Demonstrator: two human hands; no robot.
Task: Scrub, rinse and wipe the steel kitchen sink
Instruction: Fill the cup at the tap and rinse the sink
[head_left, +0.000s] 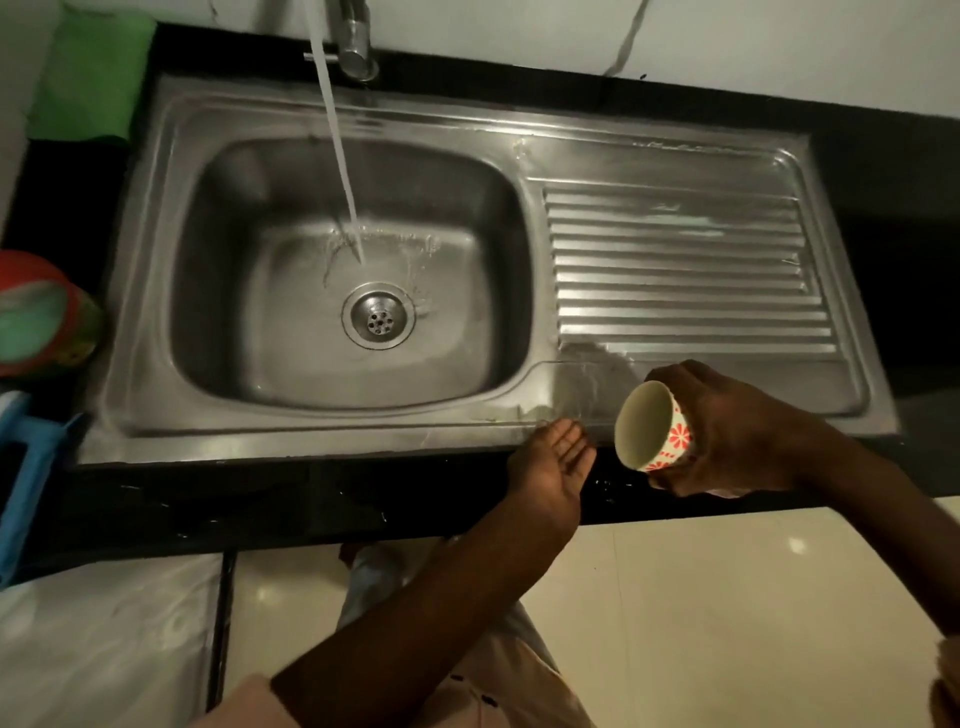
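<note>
The steel sink (156, 260) fills the middle of the head view, its basin on the left and a ribbed drainboard (685, 270) on the right. Water runs from the tap (356, 36) at the back in a stream that lands just above the round drain (378, 315). My right hand (737, 431) grips a small white cup with red flowers (652, 426), tipped on its side with its mouth facing left, over the sink's front right rim. My left hand (553, 462) lies palm up with fingers apart at the front rim, just left of the cup.
A green cloth (88, 78) lies at the back left corner on the black counter (311, 504). A red and green container (41, 312) and a blue plastic object (26, 467) sit at the left edge. Pale floor tiles (727, 597) show below the counter.
</note>
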